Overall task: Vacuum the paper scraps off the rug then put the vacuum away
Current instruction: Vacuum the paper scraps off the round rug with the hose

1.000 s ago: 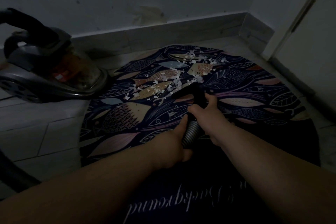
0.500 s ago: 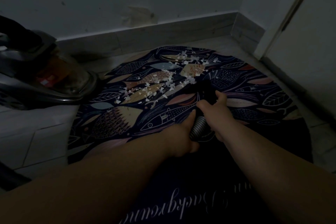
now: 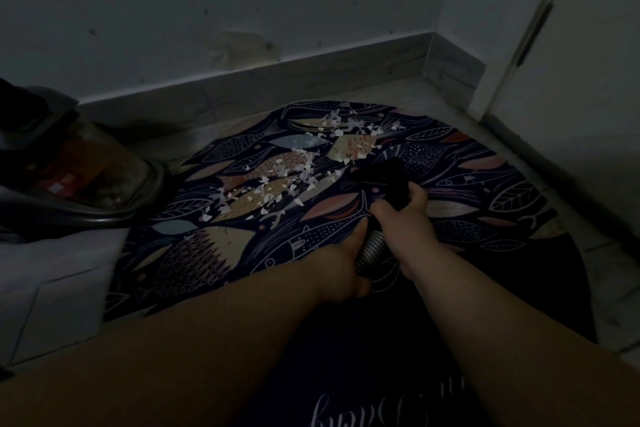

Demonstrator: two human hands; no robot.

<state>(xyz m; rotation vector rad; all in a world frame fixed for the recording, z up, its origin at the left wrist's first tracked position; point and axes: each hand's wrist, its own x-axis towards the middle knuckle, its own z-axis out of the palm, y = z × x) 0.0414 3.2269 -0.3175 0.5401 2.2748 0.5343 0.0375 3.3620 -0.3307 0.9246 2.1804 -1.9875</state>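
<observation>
— White paper scraps point(image 3: 304, 173) lay strewn over the far half of the round, fish-patterned rug point(image 3: 485, 191) in our head view. Where were our hands?
— Both were on the vacuum's hose point(image 3: 372, 250), over the middle of the rug. Our left grip point(image 3: 339, 267) was curled round the ribbed grey part. Our right grip point(image 3: 407, 222), just ahead of it, clutched the dark nozzle point(image 3: 388, 177).
— And the nozzle's tip?
— It sat at the near right edge of the scraps, low over the rug. We could not tell in that dim light whether it touched the rug.
— And the vacuum point(image 3: 86, 166) itself?
— It stood on the tiled floor point(image 3: 52, 288) just off the rug's left edge, near the skirting board point(image 3: 311, 76).
</observation>
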